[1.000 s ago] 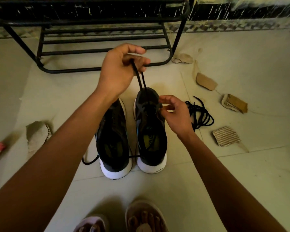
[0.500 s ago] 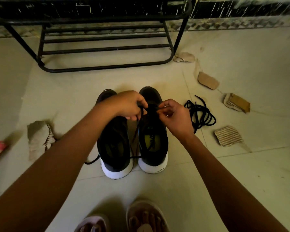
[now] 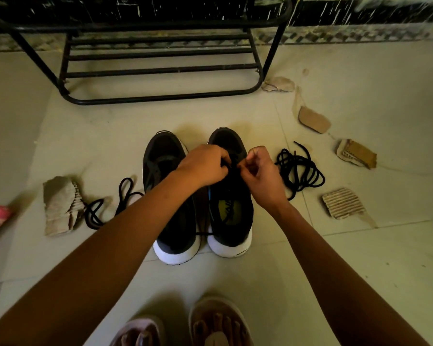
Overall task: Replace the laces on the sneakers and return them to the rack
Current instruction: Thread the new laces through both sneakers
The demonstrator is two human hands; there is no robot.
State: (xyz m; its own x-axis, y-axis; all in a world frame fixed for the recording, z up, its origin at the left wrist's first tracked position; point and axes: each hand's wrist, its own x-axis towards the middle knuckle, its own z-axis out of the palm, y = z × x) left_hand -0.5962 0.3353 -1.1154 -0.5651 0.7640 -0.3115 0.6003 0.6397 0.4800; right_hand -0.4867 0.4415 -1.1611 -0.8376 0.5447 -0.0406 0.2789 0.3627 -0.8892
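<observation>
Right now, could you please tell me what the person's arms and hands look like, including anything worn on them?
Both arms are bare as far as the frame shows: no sleeve covers the left forearm or the right forearm. The left hand and the right hand are ungloved. I see no watch, bracelet or ring, though the light is dim.

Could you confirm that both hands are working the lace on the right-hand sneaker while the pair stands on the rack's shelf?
No: in the head view the pair stands on the floor in front of the rack, not on its shelf. Left hand and right hand are at the right-hand sneaker's lace.
</observation>
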